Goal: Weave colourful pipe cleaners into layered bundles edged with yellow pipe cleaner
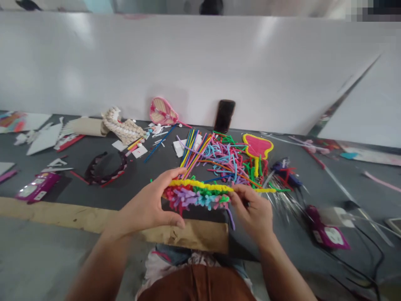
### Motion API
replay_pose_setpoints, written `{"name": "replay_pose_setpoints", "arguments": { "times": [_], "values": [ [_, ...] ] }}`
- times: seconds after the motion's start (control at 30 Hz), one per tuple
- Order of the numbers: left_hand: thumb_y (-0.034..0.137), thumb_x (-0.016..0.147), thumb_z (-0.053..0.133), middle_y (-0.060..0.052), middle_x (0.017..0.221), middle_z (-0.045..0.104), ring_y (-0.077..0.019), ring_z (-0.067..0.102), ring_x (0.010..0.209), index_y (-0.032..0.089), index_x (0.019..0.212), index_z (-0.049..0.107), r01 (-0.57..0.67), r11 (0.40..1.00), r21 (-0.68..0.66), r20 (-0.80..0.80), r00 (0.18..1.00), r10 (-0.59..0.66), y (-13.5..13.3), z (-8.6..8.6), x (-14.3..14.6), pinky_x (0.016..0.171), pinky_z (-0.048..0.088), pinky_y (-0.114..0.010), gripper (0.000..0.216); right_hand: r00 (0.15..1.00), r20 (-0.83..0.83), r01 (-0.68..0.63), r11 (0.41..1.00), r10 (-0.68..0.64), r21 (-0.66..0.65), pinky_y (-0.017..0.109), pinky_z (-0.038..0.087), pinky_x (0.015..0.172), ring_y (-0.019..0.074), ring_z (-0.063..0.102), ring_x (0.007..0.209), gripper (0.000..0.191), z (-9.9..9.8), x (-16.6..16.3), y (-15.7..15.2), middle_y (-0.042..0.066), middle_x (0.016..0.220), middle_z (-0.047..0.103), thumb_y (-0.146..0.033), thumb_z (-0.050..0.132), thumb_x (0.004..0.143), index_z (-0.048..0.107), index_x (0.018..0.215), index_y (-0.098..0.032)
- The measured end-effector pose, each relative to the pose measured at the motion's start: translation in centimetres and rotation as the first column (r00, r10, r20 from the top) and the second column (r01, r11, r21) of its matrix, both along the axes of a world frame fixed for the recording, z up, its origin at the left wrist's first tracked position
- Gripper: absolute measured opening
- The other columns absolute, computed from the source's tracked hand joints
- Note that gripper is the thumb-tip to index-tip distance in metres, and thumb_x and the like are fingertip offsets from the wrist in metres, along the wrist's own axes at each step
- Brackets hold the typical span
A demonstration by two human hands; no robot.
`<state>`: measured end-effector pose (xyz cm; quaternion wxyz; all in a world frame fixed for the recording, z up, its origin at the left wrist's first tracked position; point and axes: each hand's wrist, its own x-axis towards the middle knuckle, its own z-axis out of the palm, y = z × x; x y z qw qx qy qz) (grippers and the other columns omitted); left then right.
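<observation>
Flowery piece: we hold a bright strip (198,197) of bent fuzzy stems over the near side of the dark table (139,177), roughly level; a yellow band runs along its far edge, with red, purple, green, light blue and pink tufts on the near side.
Left fingers: our left hand (153,207) curves around the strip's left end, thumb and index finger wide apart, the index tip by the yellow edge and the thumb nearer us; we cannot tell how firmly it holds.
Right fingers: our right hand (254,209) pinches the strip's right end narrowly between thumb and fingers.
Hidden or blurred: our hands cover both ends, the strip's underside is out of sight, and the tufts blur together.
Loose ends: a yellow stem (265,190) with a green tip sticks out right of our right hand; a purple stem (231,219) hangs below the strip.
Just beyond: tangled colored stems (225,156) lie beside a yellow-edged pink shape (258,146).
Far side: a phone (224,116) leans against the white panel (188,62).
</observation>
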<state>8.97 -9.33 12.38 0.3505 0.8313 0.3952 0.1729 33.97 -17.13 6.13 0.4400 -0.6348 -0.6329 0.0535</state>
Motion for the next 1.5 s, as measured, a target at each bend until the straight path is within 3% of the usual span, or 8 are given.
{"name": "replay_pose_setpoints", "arguments": {
  "times": [0.2, 0.37, 0.5, 0.73, 0.97, 1.1, 1.23, 1.5],
  "values": [
    [0.03, 0.078, 0.065, -0.004, 0.103, 0.07, -0.0182, 0.069, 0.086, 0.02, 0.116, 0.057, -0.235, 0.965, -0.113, 0.07, 0.967, 0.243, 0.9, -1.9, 0.1, 0.077, 0.055, -0.027, 0.041, 0.956, -0.283, -0.112, 0.985, 0.07, -0.134, 0.018, 0.042, 0.043, 0.0096, 0.055, 0.045, 0.016, -0.4, -1.0, 0.6, -0.004, 0.056, 0.062, -0.027, 0.053, 0.089, 0.066, 0.087, -0.017],
    [0.034, 0.079, 0.062, -0.002, 0.1, 0.073, -0.0191, 0.068, 0.089, 0.02, 0.105, 0.064, -0.285, 0.959, -0.01, 0.012, 0.959, 0.285, 0.6, -1.0, 0.3, 0.08, 0.054, -0.027, 0.029, 0.976, -0.044, -0.211, 0.977, 0.212, 0.034, 0.034, 0.057, 0.077, 0.0195, 0.067, 0.087, 0.042, 0.9, 0.0, 0.8, 0.009, 0.104, 0.07, -0.031, 0.062, 0.085, 0.055, 0.126, -0.02],
    [0.014, 0.075, 0.052, 0.0, 0.1, 0.073, -0.0172, 0.067, 0.092, 0.023, 0.102, 0.066, -0.139, 0.977, 0.163, -0.044, 0.988, 0.148, -0.2, -0.4, 0.0, 0.084, 0.052, -0.025, 0.032, 0.902, 0.18, -0.392, 0.919, 0.392, -0.038, 0.05, 0.049, 0.098, 0.0302, 0.053, 0.123, 0.069, 1.6, 0.1, 2.2, 0.016, 0.125, 0.063, -0.034, 0.075, 0.075, 0.048, 0.136, -0.017],
    [0.003, 0.068, 0.041, 0.001, 0.095, 0.073, -0.0143, 0.067, 0.086, 0.024, 0.099, 0.066, 0.037, 0.935, 0.354, -0.116, 0.993, 0.004, 0.0, -0.3, -1.2, 0.079, 0.053, -0.024, 0.045, 0.891, -0.049, -0.454, 0.885, 0.451, -0.102, 0.024, 0.056, 0.069, 0.0146, 0.072, 0.073, 0.015, 0.6, -1.3, 3.3, 0.003, 0.083, 0.076, -0.029, 0.067, 0.085, 0.072, 0.094, -0.02],
    [0.011, 0.083, 0.053, 0.0, 0.097, 0.075, -0.0194, 0.066, 0.103, 0.028, 0.086, 0.067, 0.22, 0.723, 0.655, -0.166, 0.975, -0.146, -1.2, -3.9, -3.9, 0.107, 0.038, -0.047, 0.022, 0.854, -0.019, -0.518, 0.848, 0.52, -0.109, 0.038, 0.053, 0.094, 0.0224, 0.063, 0.114, 0.056, 0.8, 0.5, 1.6, 0.01, 0.125, 0.065, -0.033, 0.071, 0.081, 0.053, 0.133, -0.021],
    [0.008, 0.086, 0.051, -0.003, 0.108, 0.073, -0.0187, 0.065, 0.108, 0.026, 0.09, 0.067, 0.363, 0.79, 0.494, -0.384, 0.906, -0.177, -3.8, -7.5, -6.7, 0.11, 0.03, -0.053, 0.024, 0.913, 0.098, -0.38, 0.913, 0.395, -0.148, 0.039, 0.056, 0.09, 0.022, 0.067, 0.103, 0.029, -1.5, 2.7, -0.5, 0.01, 0.111, 0.071, -0.026, 0.058, 0.09, 0.063, 0.118, -0.02],
    [0.035, 0.08, 0.066, -0.017, 0.131, 0.058, -0.031, 0.05, 0.127, 0.02, 0.116, 0.061, 0.396, 0.873, 0.284, -0.462, 0.855, -0.237, -5.7, -7.8, -8.5, 0.112, 0.017, -0.063, 0.04, 0.894, 0.22, -0.369, 0.919, 0.391, -0.135, 0.043, 0.055, 0.091, 0.0234, 0.064, 0.105, 0.023, -4.1, 2.3, -1.9, 0.009, 0.105, 0.072, -0.015, 0.054, 0.09, 0.067, 0.108, -0.019],
    [0.059, 0.091, 0.04, -0.015, 0.148, 0.042, -0.0269, 0.029, 0.142, 0.015, 0.144, 0.037, 0.462, 0.822, 0.333, -0.443, 0.846, -0.296, -5.4, -8.5, -2.7, 0.118, 0.0, -0.051, 0.069, 0.813, 0.34, -0.428, 0.88, 0.474, -0.204, 0.049, 0.051, 0.098, 0.0294, 0.051, 0.119, 0.035, -5.1, -0.4, -1.7, 0.016, 0.117, 0.066, -0.001, 0.044, 0.083, 0.069, 0.105, -0.011]
  ]
}}
